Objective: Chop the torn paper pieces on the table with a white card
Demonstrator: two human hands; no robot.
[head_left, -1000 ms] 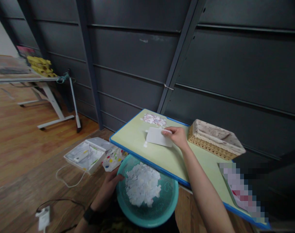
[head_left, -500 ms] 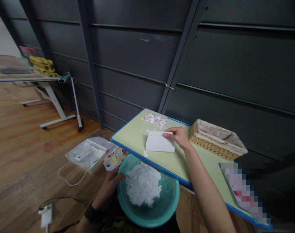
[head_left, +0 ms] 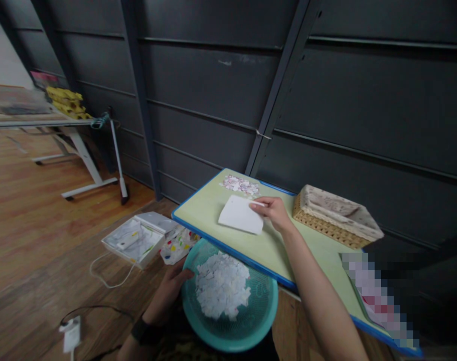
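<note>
My right hand pinches the right side of a flat white scraper, which is tilted over the pale green tabletop. Just behind the scraper lies a heap of white paper scraps with purplish marks. My left hand grips the left rim of a teal plastic basket below the table's near edge. Inside it is a larger pile of white paper scraps. The left fingers are partly hidden behind the basket wall.
A wicker basket with a cloth lining stands at the table's back right, near a pixelated flat item. On the floor to the left are an open white box, a dotted bag and a power strip. Dark panels rise behind.
My right hand has shifted the scraper slightly left and back, turning it. The small scraps at the table's near edge and in front of the heap no longer show. My left hand and basket stay put.
</note>
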